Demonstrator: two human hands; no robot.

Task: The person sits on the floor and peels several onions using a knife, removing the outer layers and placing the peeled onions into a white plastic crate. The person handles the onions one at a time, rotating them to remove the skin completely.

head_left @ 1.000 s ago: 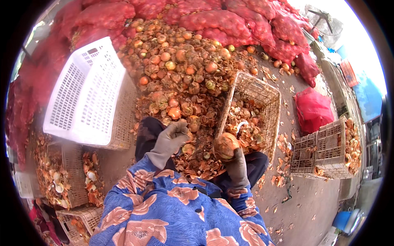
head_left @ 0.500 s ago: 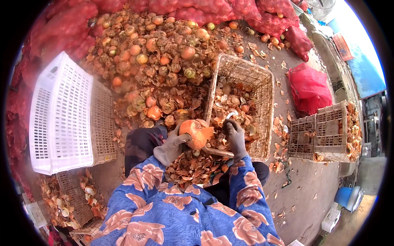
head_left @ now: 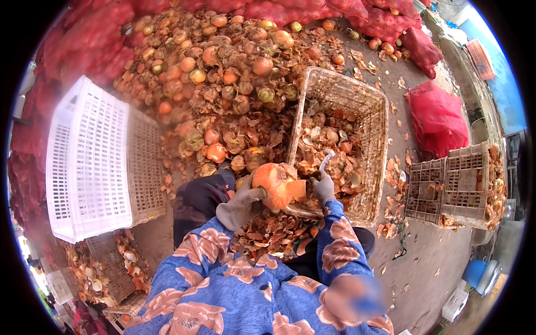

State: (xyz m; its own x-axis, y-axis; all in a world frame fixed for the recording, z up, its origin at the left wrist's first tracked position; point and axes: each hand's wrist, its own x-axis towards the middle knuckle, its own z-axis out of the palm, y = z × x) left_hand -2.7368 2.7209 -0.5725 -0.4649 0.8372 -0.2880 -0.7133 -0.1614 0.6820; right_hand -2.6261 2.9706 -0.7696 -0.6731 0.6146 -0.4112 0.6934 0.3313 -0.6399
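Observation:
My left hand, in a grey glove, is wrapped round a large orange-brown onion in front of me. A flap of skin sticks out from the onion's right side. Just to the right, my gloved right hand is closed on a small knife; its pale blade points up and away from me, apart from the onion. Beyond the knife stands a dirty plastic crate with onions and loose skins inside. Dry onion skins lie heaped below my hands.
A large onion pile spreads ahead, backed by red mesh sacks. On the left stands a white crate beside a brownish one. To the right are a red sack, filled crates and a blue bucket.
My right hand has turned the knife, and more of its blade shows. The onion stays in my left hand, its skin flap now looking broader. The whole view has shifted slightly.

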